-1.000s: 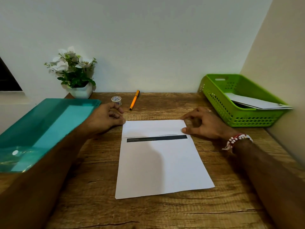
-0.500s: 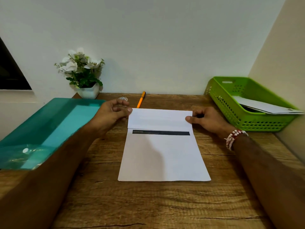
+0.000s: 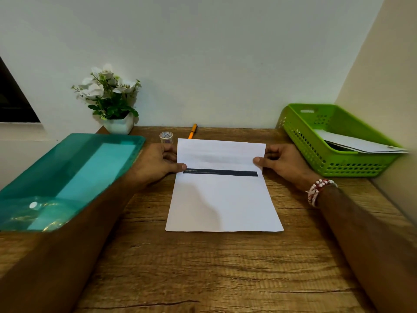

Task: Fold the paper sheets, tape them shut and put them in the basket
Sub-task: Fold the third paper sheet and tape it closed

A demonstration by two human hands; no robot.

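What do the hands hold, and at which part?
The paper sheet: left hand pinches the folded flap's left edge, right hand its right edge.

Two hands of yours: left hand [image 3: 158,163], right hand [image 3: 284,163], both pinching same flap. One paper sheet [image 3: 223,199] in your grip, with one dark printed strip [image 3: 221,172] just below your thumbs. One tape roll [image 3: 166,136] just beyond your left fingers. One orange pen [image 3: 193,131] past far edge of held flap. One green basket [image 3: 300,141] right of your right-hand grip; folded papers [image 3: 361,144] inside, at least one, exact count unclear. One teal plastic folder [image 3: 67,172] left of grip. One potted flower plant [image 3: 112,102]. One bead bracelet [image 3: 318,189], right wrist.
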